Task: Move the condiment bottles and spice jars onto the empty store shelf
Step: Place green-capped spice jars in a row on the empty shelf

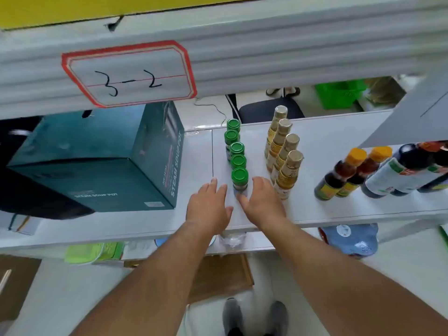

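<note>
Several green-capped spice jars [239, 177] stand in a single file running away from me on the white shelf [315, 209]. To their right runs a row of several amber bottles with gold caps [288, 173]. My left hand [208, 207] lies flat with straight fingers just left of the nearest jar. My right hand [261, 202] lies flat on its right side, thumb at the jar's base. Two orange-capped dark sauce bottles [344, 175] and larger dark bottles [400, 170] stand at the far right.
A teal box marked "steam soup pot" [97, 166] fills the shelf's left part. The shelf above carries a label reading "3-2" [128, 73]. A green basket [339, 93] and a black chair [269, 109] show behind. Packaged goods sit on the lower shelf.
</note>
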A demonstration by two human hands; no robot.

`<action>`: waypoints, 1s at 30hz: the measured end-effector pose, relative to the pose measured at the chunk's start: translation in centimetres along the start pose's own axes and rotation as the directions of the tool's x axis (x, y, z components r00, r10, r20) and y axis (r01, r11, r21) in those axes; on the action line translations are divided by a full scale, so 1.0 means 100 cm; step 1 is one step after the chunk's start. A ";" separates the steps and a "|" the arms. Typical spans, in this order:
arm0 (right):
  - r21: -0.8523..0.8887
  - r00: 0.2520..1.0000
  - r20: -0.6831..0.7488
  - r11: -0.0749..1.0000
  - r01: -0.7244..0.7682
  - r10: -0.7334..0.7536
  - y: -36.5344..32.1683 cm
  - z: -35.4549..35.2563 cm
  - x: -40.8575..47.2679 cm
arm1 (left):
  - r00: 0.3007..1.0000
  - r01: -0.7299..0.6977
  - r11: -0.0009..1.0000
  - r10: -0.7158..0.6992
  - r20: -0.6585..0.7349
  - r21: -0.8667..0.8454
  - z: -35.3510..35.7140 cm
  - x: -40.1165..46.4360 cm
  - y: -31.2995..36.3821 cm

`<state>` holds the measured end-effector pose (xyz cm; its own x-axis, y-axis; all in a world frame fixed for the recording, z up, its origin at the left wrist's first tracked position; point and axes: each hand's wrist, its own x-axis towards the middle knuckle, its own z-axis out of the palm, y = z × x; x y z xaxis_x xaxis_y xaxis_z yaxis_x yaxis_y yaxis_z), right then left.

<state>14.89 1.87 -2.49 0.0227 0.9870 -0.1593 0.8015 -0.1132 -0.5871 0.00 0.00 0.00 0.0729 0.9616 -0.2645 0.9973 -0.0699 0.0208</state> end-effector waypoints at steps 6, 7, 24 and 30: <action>0.096 0.995 -0.075 0.993 -0.066 0.073 -0.012 0.012 0.014 | 1.000 -0.008 0.999 0.008 -0.012 -0.034 0.005 0.011 -0.010; 0.101 0.993 -0.089 0.993 -0.067 0.076 -0.013 0.015 0.015 | 1.000 -0.011 0.999 0.010 -0.017 -0.041 0.006 0.012 -0.011; 0.179 0.962 -0.217 0.975 -0.129 0.167 0.014 0.007 -0.032 | 0.968 0.100 0.700 -0.233 -0.093 -0.707 0.007 0.065 0.016; 0.181 0.969 -0.201 0.977 -0.110 0.146 0.015 0.004 -0.043 | 0.940 0.121 0.688 -0.311 -0.140 -0.715 0.011 0.085 0.026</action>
<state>15.79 -2.59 -3.04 0.2594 0.9624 -0.0805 0.6730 -0.2399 -0.6996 3.26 7.66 -3.24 -0.2422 0.9628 -0.1197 0.6943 0.2582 0.6717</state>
